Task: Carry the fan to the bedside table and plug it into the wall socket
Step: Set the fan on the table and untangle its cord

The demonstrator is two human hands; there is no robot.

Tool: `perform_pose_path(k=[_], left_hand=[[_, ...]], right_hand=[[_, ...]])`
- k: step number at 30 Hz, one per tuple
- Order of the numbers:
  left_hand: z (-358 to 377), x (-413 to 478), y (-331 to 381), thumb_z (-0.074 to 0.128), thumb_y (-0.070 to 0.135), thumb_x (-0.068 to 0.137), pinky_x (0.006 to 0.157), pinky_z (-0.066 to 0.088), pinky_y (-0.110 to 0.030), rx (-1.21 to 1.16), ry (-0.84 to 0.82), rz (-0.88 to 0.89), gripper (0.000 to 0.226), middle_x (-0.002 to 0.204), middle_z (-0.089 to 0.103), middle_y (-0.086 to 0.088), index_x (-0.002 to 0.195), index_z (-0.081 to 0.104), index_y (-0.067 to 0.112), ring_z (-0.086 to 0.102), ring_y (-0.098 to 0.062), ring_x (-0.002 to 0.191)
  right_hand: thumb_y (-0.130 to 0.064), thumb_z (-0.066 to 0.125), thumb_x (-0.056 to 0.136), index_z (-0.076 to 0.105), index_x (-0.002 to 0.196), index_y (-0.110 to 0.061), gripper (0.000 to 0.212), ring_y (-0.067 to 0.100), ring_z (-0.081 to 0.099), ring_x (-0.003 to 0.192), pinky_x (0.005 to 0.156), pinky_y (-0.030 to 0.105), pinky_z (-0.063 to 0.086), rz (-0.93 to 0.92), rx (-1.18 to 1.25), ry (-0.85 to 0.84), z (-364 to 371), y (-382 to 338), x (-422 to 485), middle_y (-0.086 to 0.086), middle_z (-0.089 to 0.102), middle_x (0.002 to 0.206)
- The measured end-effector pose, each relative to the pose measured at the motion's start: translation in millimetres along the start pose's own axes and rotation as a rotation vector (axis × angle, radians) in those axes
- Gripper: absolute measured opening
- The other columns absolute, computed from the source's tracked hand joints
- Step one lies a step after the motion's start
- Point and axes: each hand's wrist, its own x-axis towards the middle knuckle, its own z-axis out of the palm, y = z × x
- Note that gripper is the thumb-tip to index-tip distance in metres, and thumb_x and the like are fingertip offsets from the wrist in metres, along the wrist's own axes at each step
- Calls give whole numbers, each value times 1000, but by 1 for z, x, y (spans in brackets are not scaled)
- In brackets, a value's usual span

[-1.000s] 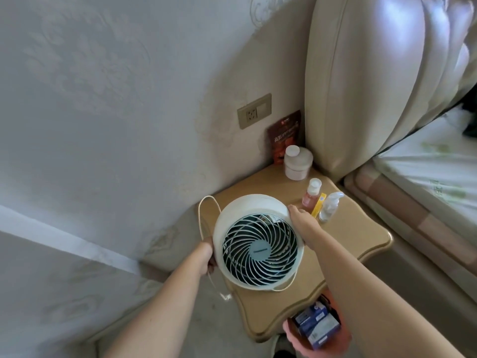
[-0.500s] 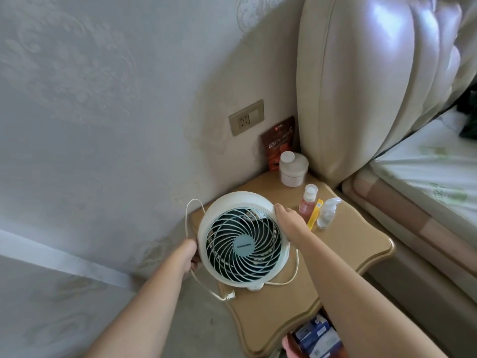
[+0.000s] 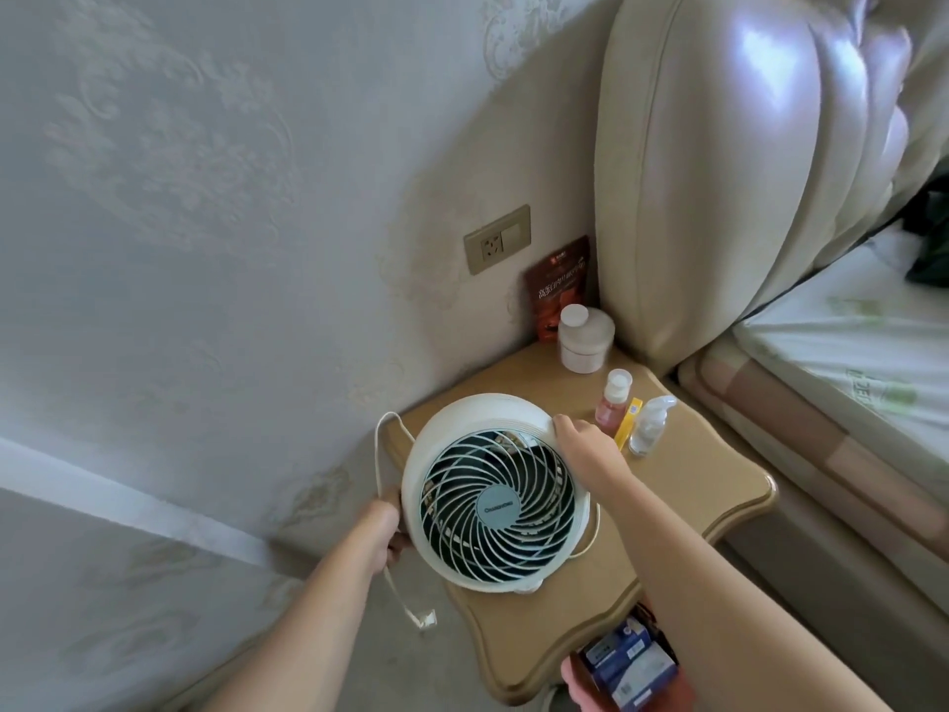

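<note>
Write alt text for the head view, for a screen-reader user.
A person's left hand and right hand hold a round white fan standing on a bedside table. Its plug hangs loose beside the table, and the wall socket above is empty. Small bottles stand nearby.

One o'clock: a padded cream headboard (image 3: 719, 172), glossy, catching the light. Three o'clock: the mattress (image 3: 847, 341) with its pale green print, and a dark green item (image 3: 929, 249) at the far edge, too cut off to name. Near centre, a brown snack pouch (image 3: 557, 285) stands against the embossed wallpaper (image 3: 179, 172), with a white jar (image 3: 585, 341) just in front. At five o'clock from the jar sit a pink spray bottle (image 3: 611, 403), a slim yellow pack (image 3: 629, 429) and a clear spray bottle (image 3: 649, 426), close together in a row. Down at five o'clock: blue boxes (image 3: 626, 670) in a pink container (image 3: 572, 680).
</note>
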Motion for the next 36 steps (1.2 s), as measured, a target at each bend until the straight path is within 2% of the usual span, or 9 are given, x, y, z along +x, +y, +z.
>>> perform_pose_path(k=[4,7,8,11,15,21,27,32,36], left_hand=[[2,-22,-17,28,23,97,28,17,-3,-8,4,32,37,24,41,3,63,42,14,32,-9,15],[3,-31,-34,31,24,97,30,20,-5,12,30,41,34,44,47,-4,69,46,13,43,-16,31],[4,-33,-40,31,24,97,31,21,-4,14,32,39,33,43,47,-4,69,46,13,43,-16,28],[5,-44,-57,31,26,96,29,23,-2,11,17,29,33,21,41,2,68,44,13,32,-10,11],[5,-52,-67,31,27,95,30,21,-2,4,-1,27,33,19,39,3,68,44,13,31,-10,11],[3,-45,-53,28,23,96,31,22,-1,-11,10,33,35,18,37,4,65,41,13,27,-9,10],[0,-18,-33,30,26,95,33,17,-1,-38,23,16,40,23,38,3,57,39,15,25,-7,12],[1,2,-34,32,27,93,36,17,-5,1,22,-15,37,29,40,3,60,44,17,30,-8,16],[4,8,-31,28,35,95,35,18,-8,74,-4,27,42,28,49,1,66,50,14,47,-12,22]], right_hand=[[-38,24,89,59,109,-8,50,33,51,104,82,36,38,29,27,17,-2,19,-27,18,60,115],[-38,24,90,58,107,-8,49,32,50,100,81,36,37,46,56,15,-1,40,-49,17,59,114],[-37,23,90,57,107,-8,48,31,49,98,81,36,36,48,61,16,-1,45,-56,16,58,114],[-37,23,91,57,108,-10,46,28,47,94,80,34,34,48,66,28,-1,59,-75,14,58,112],[-38,21,91,57,110,-9,50,32,52,99,81,35,38,50,45,38,-3,64,-88,18,58,116],[-38,21,91,57,112,-10,50,33,52,106,87,38,40,31,61,44,-3,49,-72,18,57,118],[-39,24,90,56,103,-13,44,33,51,107,85,38,39,31,75,7,-2,25,-34,19,57,116],[-36,23,92,51,94,-15,34,34,46,113,89,41,38,49,49,-47,9,24,-15,12,55,102],[-37,25,91,55,105,-11,42,37,46,117,89,39,36,92,42,-53,8,15,-3,21,56,119]])
